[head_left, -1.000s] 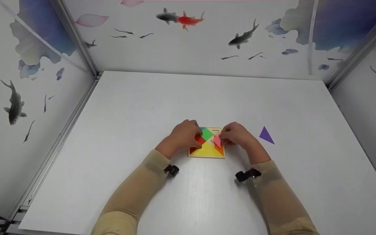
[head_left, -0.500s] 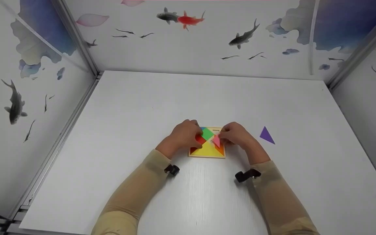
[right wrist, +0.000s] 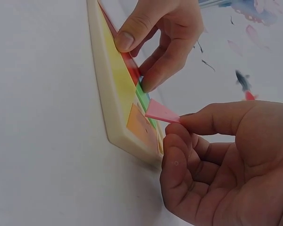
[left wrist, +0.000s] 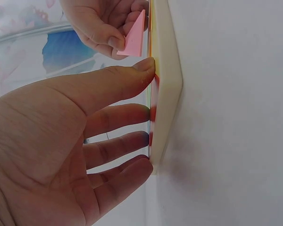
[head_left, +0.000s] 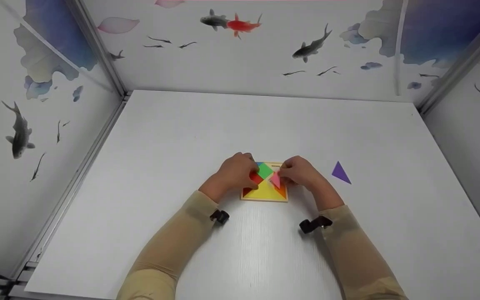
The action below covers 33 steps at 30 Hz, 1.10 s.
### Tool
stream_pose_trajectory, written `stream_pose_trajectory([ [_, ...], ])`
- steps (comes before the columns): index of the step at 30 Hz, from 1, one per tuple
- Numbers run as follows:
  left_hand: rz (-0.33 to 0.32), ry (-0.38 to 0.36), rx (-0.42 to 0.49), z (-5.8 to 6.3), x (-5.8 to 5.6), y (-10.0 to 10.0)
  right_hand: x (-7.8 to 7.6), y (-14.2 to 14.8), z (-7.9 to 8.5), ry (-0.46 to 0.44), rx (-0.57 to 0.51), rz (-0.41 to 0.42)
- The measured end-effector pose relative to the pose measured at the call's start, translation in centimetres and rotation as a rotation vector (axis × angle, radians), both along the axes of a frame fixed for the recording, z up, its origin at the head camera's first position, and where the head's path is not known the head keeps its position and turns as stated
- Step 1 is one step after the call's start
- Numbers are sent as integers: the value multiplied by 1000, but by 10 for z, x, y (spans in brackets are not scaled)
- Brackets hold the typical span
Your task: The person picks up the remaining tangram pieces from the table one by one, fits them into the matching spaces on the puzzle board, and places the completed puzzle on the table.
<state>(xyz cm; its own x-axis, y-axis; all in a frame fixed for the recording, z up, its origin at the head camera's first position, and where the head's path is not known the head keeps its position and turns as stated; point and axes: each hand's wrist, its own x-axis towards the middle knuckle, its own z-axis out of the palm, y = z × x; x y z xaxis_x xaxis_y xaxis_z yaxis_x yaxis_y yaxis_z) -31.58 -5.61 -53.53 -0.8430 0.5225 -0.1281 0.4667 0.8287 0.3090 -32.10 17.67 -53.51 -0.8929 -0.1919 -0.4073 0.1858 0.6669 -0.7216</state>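
Note:
A wooden tangram tray (head_left: 263, 201) lies near the middle of the table. Set in it are a yellow piece (head_left: 265, 192), a red piece (head_left: 256, 178), a green square (head_left: 264, 171) and an orange piece (right wrist: 142, 126); some blue shows at the far edge. My left hand (head_left: 236, 171) rests its thumb and fairly straight fingertips on the tray's left part, over the red piece. Between thumb and forefinger my right hand (head_left: 302, 171) pinches a small pink tangram piece (right wrist: 161, 112), tilted over the tray's right side. A purple triangle (head_left: 341, 173) lies to the right of this hand.
The white tabletop (head_left: 161, 137) meets printed panels with fish at the back (head_left: 265, 54) and sides. Black wrist cameras (head_left: 220, 216) are strapped to both forearms, at the cuffs of tan sleeves (head_left: 169, 241).
My right hand has brought the pink piece slightly left over the tray, turning it a little. The left hand holds its place on the tray.

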Motion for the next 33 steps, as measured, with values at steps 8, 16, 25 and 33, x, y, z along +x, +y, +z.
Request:
stream_pose_trajectory([
  [8, -3, 10, -17, 1, -1, 1, 0, -1, -1, 21, -12, 12],
  [16, -5, 16, -21, -1, -1, 0, 0, -1, -1, 26, -25, 13],
  [25, -6, 15, -14, -1, -1, -1, -1, -5, -2, 20, -13, 12],
  [33, -1, 11, -9, -3, -1, -1, 0, -5, -3, 38, -30, 15],
])
